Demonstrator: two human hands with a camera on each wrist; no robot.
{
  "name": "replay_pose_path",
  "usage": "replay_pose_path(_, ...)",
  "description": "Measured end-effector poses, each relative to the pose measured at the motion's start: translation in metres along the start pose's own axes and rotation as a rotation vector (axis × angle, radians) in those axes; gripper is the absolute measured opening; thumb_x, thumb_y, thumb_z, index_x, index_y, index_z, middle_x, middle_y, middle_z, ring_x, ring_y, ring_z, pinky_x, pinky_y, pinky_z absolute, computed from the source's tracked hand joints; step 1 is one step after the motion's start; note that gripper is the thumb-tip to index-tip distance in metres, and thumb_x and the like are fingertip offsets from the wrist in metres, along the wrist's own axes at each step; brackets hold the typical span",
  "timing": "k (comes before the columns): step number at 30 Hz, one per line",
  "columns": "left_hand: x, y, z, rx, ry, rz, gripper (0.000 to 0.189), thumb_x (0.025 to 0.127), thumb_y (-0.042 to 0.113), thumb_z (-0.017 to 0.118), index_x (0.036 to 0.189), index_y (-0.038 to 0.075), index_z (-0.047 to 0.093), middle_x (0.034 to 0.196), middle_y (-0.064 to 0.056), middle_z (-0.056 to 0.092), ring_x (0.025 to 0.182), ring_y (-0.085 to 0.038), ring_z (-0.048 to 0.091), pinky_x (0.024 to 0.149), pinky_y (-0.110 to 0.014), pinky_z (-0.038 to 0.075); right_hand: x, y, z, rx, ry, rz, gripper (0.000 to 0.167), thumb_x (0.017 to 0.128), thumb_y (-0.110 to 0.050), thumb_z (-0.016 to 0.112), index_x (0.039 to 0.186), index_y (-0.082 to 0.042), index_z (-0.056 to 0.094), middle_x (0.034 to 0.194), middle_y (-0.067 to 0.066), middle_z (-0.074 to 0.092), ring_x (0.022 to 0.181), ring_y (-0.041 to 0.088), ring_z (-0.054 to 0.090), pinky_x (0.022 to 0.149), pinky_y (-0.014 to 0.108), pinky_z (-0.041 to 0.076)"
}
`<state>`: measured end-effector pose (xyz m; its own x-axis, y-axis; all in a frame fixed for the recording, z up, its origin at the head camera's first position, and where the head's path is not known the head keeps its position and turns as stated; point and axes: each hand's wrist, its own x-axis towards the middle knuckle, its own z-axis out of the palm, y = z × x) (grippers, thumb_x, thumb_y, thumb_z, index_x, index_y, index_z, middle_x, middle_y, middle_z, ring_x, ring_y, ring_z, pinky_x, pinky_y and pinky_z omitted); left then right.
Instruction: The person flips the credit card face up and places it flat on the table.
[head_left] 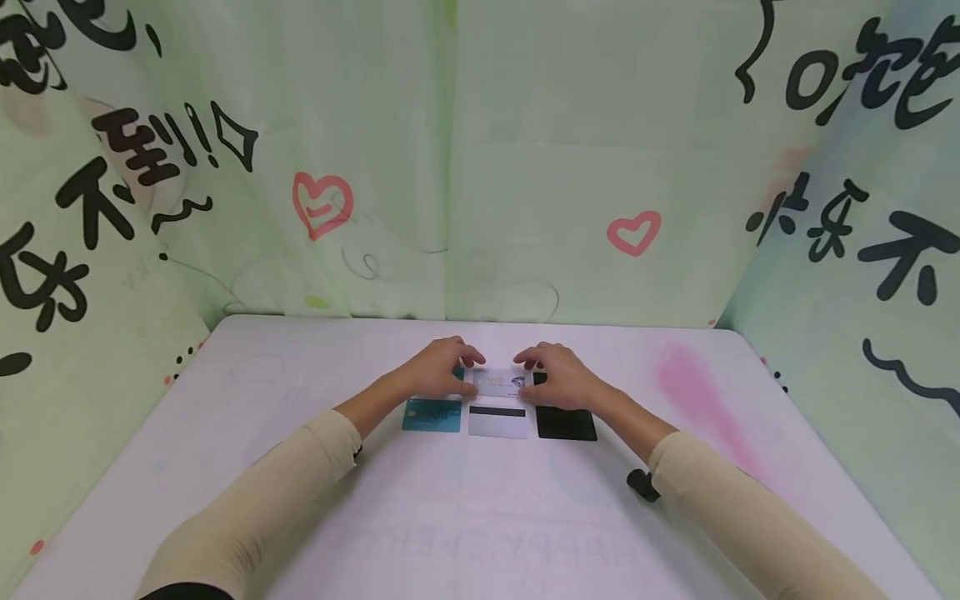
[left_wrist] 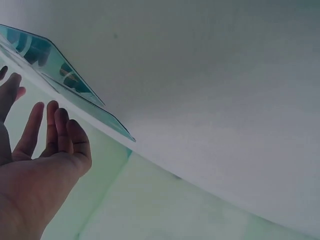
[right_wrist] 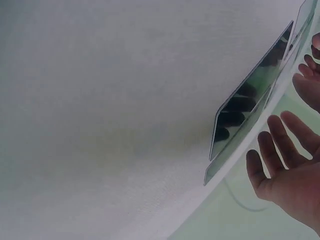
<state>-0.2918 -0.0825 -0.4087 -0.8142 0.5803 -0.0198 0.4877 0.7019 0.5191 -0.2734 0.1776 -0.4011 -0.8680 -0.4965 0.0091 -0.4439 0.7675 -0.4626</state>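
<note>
Six flat cards lie in two rows on the table. My left hand (head_left: 437, 367) is over the back row, covering much of a teal card (head_left: 459, 373), its thumb right at the left edge of a white printed card (head_left: 498, 382). Opposite, my right hand (head_left: 564, 379) has its fingertips near that white card's right edge and hides most of a black card (head_left: 539, 379). Both hands have loosely bent, spread fingers. In front lie another teal card (head_left: 431, 416), a white card with a dark stripe (head_left: 497, 423) and another black card (head_left: 566, 424). Glossy cards mirror the fingers in both wrist views.
The pale table (head_left: 420, 517) has a pink patch (head_left: 697, 392) at right. Around its back and sides hang light green curtains (head_left: 525, 167) with black lettering and red hearts. A small black object (head_left: 642, 485) sits beside the right sleeve (head_left: 735, 500).
</note>
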Motion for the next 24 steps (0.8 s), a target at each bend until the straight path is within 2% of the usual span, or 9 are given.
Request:
replay_pose_path(6,-0.009,0.002,0.001,-0.043,0.004,0.009,0.048,0.09,0.026,0.081,0.134,0.011,0.068,0.114,-0.005,0.068,0.099,-0.019,0.06,0.093,-0.034,0.052,-0.009,-0.007,-0.002,0.011,0.024,-0.001,0.047,0.091,-0.019,0.08,0.134,-0.004,0.066,0.119,0.013,0.069,0.111,0.031,0.06,0.099,0.05,0.051)
replay_pose_path(11,-0.017,0.005,0.004,-0.076,-0.011,0.016,0.048,0.09,0.026,0.082,0.134,0.012,0.068,0.113,-0.002,0.069,0.101,-0.019,0.059,0.092,-0.032,0.051,-0.018,-0.01,-0.002,0.02,0.031,-0.046,0.045,0.09,-0.019,0.08,0.131,-0.003,0.068,0.115,0.012,0.072,0.106,0.03,0.062,0.097,0.049,0.051)
replay_pose_path(17,-0.029,0.008,0.008,-0.094,-0.009,0.086,0.048,0.087,0.023,0.084,0.13,0.008,0.07,0.109,-0.003,0.07,0.102,-0.02,0.062,0.092,-0.03,0.051,-0.028,-0.016,0.002,0.033,0.02,-0.087,0.043,0.086,-0.019,0.083,0.124,-0.002,0.071,0.11,0.009,0.073,0.103,0.029,0.062,0.093,0.043,0.049)
replay_pose_path(20,-0.033,0.01,0.01,-0.084,-0.011,0.109,0.049,0.085,0.024,0.086,0.128,0.007,0.07,0.108,-0.002,0.07,0.1,-0.018,0.062,0.091,-0.028,0.05,-0.034,-0.02,0.004,0.016,-0.001,-0.058,0.044,0.083,-0.021,0.085,0.122,-0.004,0.072,0.108,0.007,0.072,0.102,0.027,0.06,0.092,0.041,0.046)
replay_pose_path(24,-0.036,0.014,0.011,-0.062,-0.027,0.092,0.052,0.083,0.025,0.088,0.128,0.007,0.07,0.107,0.0,0.069,0.098,-0.015,0.06,0.091,-0.028,0.05,-0.038,-0.022,0.007,-0.011,-0.026,-0.033,0.046,0.079,-0.023,0.089,0.119,-0.007,0.073,0.105,0.003,0.069,0.103,0.025,0.055,0.092,0.039,0.043)
